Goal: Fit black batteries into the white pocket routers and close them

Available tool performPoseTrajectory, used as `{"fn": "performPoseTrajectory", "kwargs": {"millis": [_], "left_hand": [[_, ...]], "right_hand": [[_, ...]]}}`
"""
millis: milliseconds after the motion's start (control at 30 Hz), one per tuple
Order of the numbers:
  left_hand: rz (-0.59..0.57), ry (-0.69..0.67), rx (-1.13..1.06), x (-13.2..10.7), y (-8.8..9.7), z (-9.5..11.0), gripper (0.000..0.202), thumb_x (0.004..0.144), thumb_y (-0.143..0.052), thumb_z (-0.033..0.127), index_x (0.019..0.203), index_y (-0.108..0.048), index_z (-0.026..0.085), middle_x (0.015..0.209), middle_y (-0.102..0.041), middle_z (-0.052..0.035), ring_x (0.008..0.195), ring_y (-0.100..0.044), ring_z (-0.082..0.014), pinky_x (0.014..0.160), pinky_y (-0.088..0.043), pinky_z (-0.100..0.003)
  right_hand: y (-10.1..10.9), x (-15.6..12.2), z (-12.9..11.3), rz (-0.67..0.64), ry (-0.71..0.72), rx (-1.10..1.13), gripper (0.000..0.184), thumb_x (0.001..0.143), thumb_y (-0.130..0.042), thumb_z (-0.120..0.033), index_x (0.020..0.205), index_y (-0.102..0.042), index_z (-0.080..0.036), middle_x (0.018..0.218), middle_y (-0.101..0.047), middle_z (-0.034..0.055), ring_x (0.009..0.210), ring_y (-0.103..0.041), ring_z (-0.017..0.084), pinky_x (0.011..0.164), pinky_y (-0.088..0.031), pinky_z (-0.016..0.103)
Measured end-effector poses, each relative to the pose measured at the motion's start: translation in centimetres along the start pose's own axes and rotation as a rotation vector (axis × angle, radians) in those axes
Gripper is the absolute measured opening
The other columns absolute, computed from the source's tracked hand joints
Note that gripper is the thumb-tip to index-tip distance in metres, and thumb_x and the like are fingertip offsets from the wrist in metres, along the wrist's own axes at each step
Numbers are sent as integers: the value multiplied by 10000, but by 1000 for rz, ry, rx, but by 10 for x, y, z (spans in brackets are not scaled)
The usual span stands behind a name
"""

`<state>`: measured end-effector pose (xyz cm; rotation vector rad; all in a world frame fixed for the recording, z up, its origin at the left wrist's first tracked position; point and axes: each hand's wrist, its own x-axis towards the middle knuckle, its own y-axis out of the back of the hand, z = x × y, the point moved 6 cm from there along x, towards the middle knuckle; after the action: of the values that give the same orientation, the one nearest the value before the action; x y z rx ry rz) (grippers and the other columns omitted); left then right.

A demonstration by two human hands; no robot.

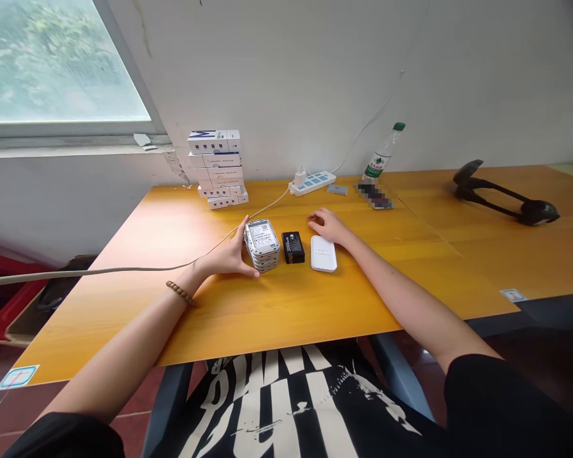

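Observation:
My left hand (pixel 229 257) cups the left side of a stack of several white, label-topped devices (pixel 262 245) on the orange table (pixel 286 305); the fingers are curved against the stack and the thumb lies along its front. Just right of the stack lies a small black battery (pixel 293 247). Right of that lies a white rounded cover (pixel 323 254). My right hand (pixel 328 225) rests flat on the table just behind the white cover, fingers stretched out to the left, holding nothing.
A pile of white boxes (pixel 218 168) stands at the back by the wall. A white power strip (pixel 312 182), its cable (pixel 124 270), a plastic bottle (pixel 382 158) and a black handheld scanner (pixel 506 194) lie further back and right. A window (pixel 52 63) is upper left.

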<state>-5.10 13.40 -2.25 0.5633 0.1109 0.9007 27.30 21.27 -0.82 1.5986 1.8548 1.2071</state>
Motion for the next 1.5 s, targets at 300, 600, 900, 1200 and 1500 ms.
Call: {"fn": "performPoseTrajectory", "kwargs": {"millis": [300,600,900,1200,1500], "left_hand": [[155,-38,-101,1,-14,17,1722,626,-1055,455,1689,291,310,1722,-346,-267,1613,-359,-485,1316,-276,-689],[120,-103,-187,8,-13,21,1544,715,-981,339,1717,193,366,1750,-302,-217,1606,-391,-439,1323,-303,-637],[88,-70,-102,6,-13,18,1633,659,-1033,378,1720,207,312,1753,-303,-256,1629,-340,-463,1331,-252,-671],[77,-74,-106,6,-15,19,1584,694,-989,299,1712,223,350,1742,-345,-227,1571,-458,-435,1307,-335,-643],[40,-100,-167,5,-14,21,1582,707,-972,272,1697,257,377,1715,-394,-219,1518,-527,-439,1254,-435,-632]], "right_hand": [[3,-9,-27,10,85,36,214,962,-660,-221,1136,-777,-179,1200,-734,143,1206,-695,319,1119,-536,504],[-9,-52,-127,-135,440,226,728,994,-664,-664,1611,-492,-319,1638,-550,114,1533,-496,368,1271,-394,568],[-19,-51,-132,-208,385,177,886,974,-666,-715,1706,-342,-336,1775,-366,131,1654,-306,395,1312,-268,665],[-29,-48,-127,-238,410,229,768,987,-691,-632,1653,-467,-322,1754,-415,121,1622,-384,383,1300,-332,628],[-27,-51,-128,-280,390,295,888,884,-847,-529,1658,-441,-372,1746,-437,83,1591,-449,364,1286,-394,579]]}}
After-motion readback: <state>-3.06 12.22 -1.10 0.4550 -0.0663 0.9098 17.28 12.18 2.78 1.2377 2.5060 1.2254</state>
